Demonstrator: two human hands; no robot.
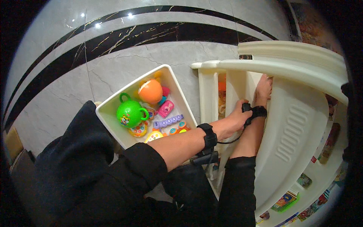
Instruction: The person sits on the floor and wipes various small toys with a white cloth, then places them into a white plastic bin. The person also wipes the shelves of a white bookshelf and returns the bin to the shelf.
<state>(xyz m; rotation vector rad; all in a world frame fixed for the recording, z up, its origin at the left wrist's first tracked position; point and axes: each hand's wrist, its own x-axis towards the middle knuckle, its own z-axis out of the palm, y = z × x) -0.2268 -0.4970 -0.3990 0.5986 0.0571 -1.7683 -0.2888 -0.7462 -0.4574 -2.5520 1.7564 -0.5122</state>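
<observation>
My left hand (234, 122) crosses over to my right wrist, its thumb and a finger on either side of a small black device (246, 107). A black strap (258, 111) circles that wrist, and a thin cable hangs below it. Inside a cream plastic children's storage rack (295, 113), my right hand (264, 86) reaches down beside a ribbed curved panel; its fingertips are hidden. Left of the rack, a white plastic bin (109, 122) holds toys, among them a green ball with loop handles (129, 113), an orange ball (151, 91) and a purple toy (168, 122).
Pink (165, 109) and yellow (154, 136) toys also lie in the bin. Picture books (286, 200) sit in the rack's lower right slots. Grey marble tiles (127, 62) with black bands (158, 32) form the floor. My dark-clothed knee (82, 130) is by the bin.
</observation>
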